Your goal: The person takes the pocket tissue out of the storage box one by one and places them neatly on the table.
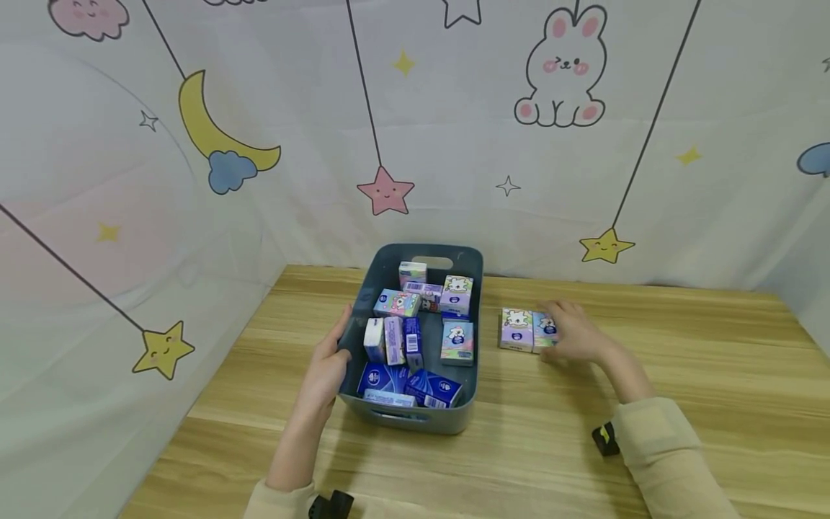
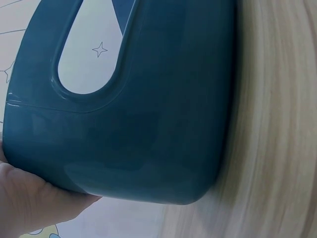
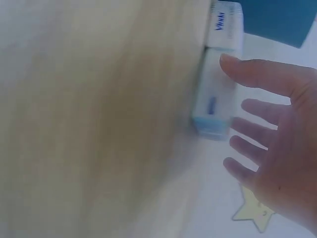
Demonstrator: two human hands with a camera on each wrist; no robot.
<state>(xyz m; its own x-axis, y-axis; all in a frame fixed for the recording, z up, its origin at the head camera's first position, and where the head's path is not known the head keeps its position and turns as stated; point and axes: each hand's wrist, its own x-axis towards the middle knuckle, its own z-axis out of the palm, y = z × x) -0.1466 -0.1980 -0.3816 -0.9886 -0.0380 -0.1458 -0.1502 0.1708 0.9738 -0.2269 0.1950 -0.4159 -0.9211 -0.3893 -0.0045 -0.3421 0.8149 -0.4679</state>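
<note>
A dark teal plastic bin (image 1: pixel 454 422) stands on the wooden table, with several small tissue packs inside, among them a dark blue pack (image 1: pixel 436 388) and a rainbow-coloured pack (image 1: pixel 457 341). My left hand (image 1: pixel 327 367) holds the bin's left side, its thumb at the rim. To the right of the bin, two tissue packs lie side by side: a purple pack (image 1: pixel 516 331) and a blue-and-rainbow pack (image 1: pixel 543 333). Over the right end of this pair is my right hand (image 1: pixel 573 335). In the right wrist view its fingers are spread, the thumb overlapping the nearer pack (image 3: pixel 215 96).
Wood-grain table (image 1: pixel 681 339) extends to both sides of the bin. Behind it hangs a white cloth backdrop (image 1: pixel 447 166) printed with stars, a moon and a rabbit. A black wrist device (image 1: pixel 606 440) sits at the right sleeve.
</note>
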